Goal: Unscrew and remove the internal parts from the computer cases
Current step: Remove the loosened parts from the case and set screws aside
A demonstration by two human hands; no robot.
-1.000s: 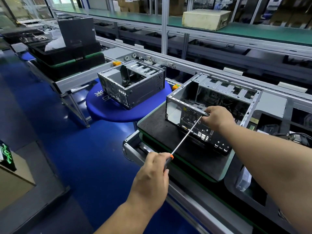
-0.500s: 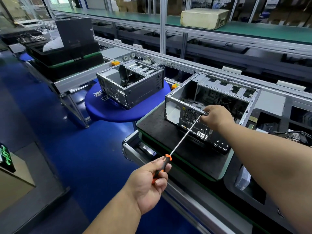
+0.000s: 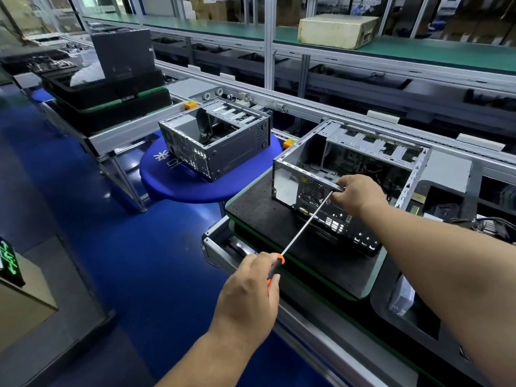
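An open grey computer case (image 3: pixel 371 152) lies on its side on a black mat (image 3: pixel 268 219) in front of me, its back panel facing me. My left hand (image 3: pixel 248 294) grips the orange and black handle of a long screwdriver (image 3: pixel 305 222). The thin shaft runs up and right to the top edge of the back panel, beside the fan grille. My right hand (image 3: pixel 356 194) clasps that top edge at the screwdriver tip, and its fingers hide the tip and any screw.
A second open case (image 3: pixel 223 146) sits on a round blue stool (image 3: pixel 178 188) to the left. Black trays (image 3: pixel 106 93) are stacked on a table further left. A conveyor rail (image 3: pixel 307 107) runs behind both cases. A beige box (image 3: pixel 337 29) rests on the green upper shelf.
My left hand has rolled on the screwdriver handle, palm side up half a second ago and knuckles up now. My right hand and the case have stayed put.
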